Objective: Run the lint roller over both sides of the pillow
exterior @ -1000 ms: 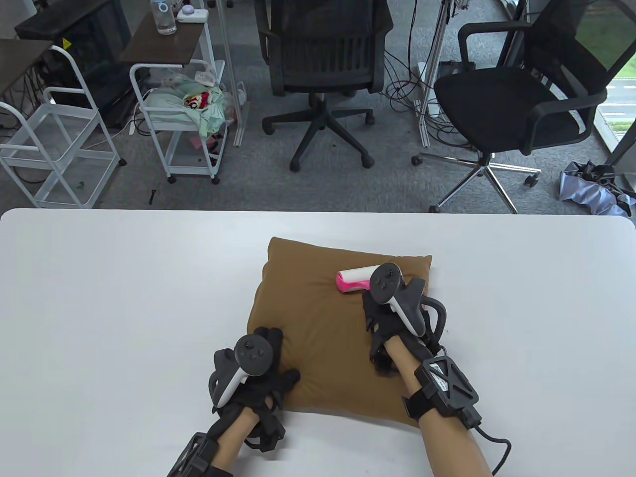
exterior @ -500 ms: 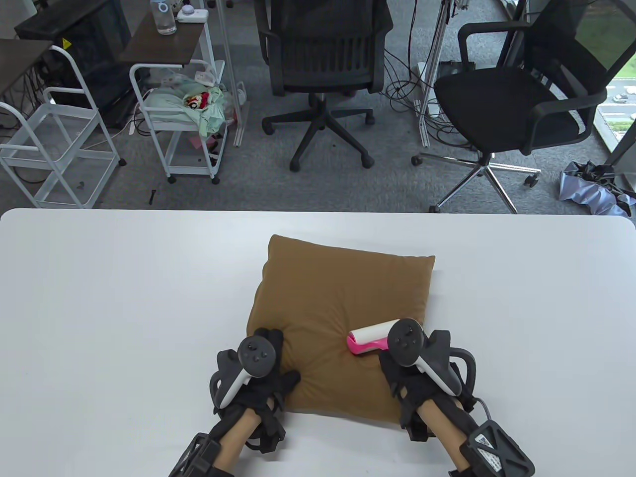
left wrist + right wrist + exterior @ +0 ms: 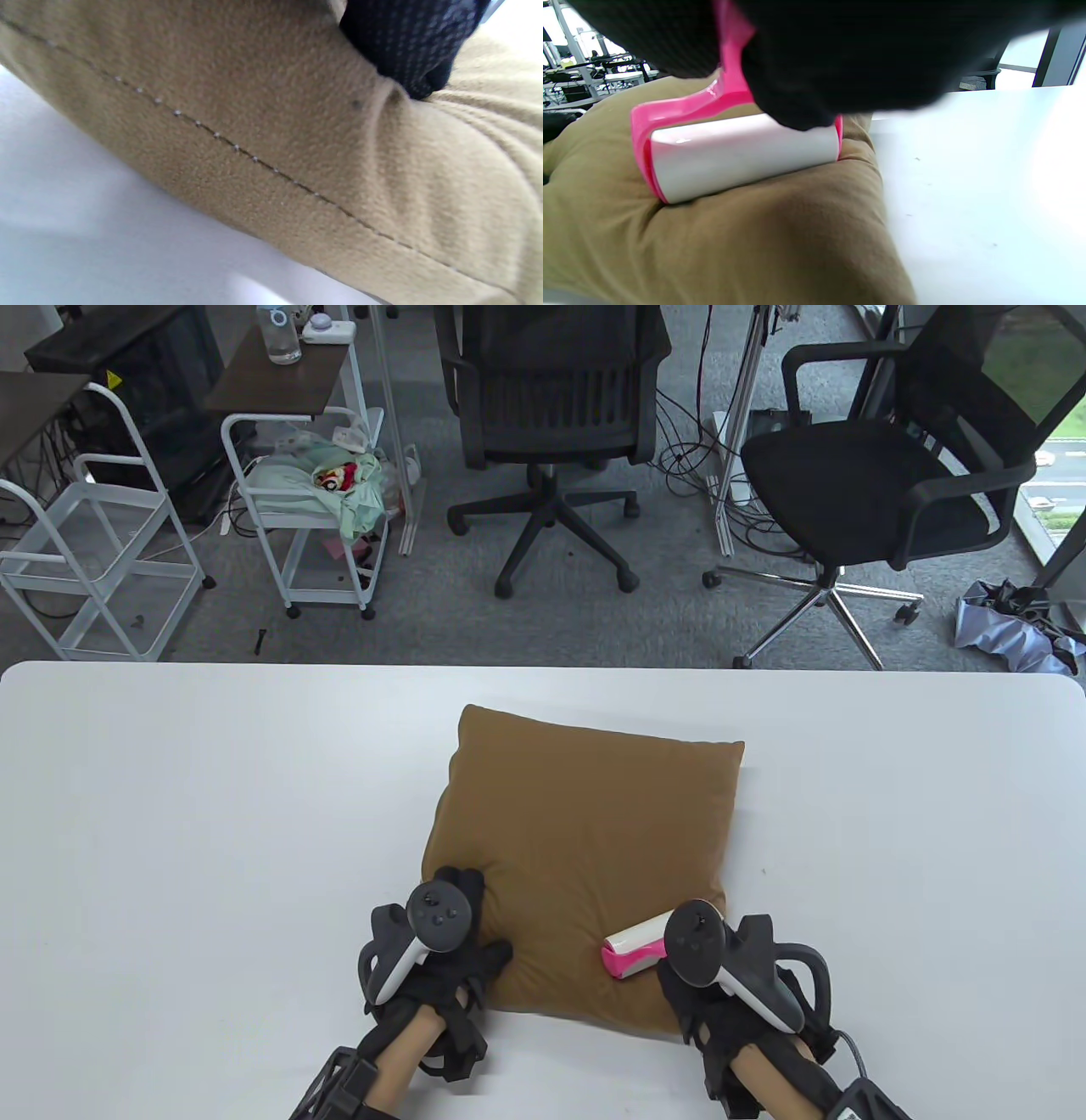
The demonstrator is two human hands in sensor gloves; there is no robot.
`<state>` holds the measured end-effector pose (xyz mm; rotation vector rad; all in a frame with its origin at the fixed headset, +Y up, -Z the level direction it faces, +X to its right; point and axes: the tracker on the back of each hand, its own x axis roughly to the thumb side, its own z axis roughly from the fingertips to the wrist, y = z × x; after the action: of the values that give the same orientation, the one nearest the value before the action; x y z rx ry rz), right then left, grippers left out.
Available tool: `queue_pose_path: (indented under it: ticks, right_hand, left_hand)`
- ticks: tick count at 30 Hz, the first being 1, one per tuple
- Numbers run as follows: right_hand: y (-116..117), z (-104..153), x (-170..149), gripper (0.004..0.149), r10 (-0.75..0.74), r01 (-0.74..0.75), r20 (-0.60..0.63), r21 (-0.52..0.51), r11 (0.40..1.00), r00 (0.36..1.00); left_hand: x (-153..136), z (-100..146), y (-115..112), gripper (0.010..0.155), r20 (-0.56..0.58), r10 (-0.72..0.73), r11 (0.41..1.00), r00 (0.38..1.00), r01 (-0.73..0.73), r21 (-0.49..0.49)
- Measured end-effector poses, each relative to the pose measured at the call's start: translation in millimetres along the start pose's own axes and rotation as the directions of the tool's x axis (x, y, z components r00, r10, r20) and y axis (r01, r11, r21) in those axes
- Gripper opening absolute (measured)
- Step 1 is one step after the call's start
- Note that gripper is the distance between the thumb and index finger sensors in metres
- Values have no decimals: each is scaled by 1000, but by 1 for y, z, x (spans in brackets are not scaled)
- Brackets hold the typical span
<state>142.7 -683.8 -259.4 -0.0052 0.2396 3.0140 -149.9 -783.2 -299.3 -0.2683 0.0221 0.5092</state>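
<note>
Right hand (image 3: 721,984) grips lint roller (image 3: 742,154) under its fingers (image 3: 806,76), pressed into pillow (image 3: 577,848); left hand (image 3: 437,959) rests flat, its fingers (image 3: 411,46) denting the pillow.

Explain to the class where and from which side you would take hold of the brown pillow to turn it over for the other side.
Grip the pillow at its far right corner, coming from the right edge. That corner is bare and overhangs nothing, while the left hand presses the near left corner and the lint roller, held by the right hand, sits on the near right. The soft corner probably pinches easily between the fingers.
</note>
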Motion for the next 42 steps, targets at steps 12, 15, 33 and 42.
queue_pose_path:
  ticks: [12,15,33,42]
  right_hand:
    - [-3,-73,9,58,-195,169,-188,-147,975,963]
    - [-7,-90,18,58,-170,138,-218,-156,978,961]
    - [-9,-138,31,59,-174,118,-273,-209,971,946]
    - [-25,-92,-9,60,-530,504,31,-359,785,847]
  left_hand:
    - [0,-2,1,90,0,15,1000,1000,-15,-4]
    - [0,-2,1,90,1,17,1000,1000,-17,-6]
    - [0,-3,1,90,3,16,1000,1000,-16,-8]
    - [-1,-3,1,91,0,7,1000,1000,-7,-9]
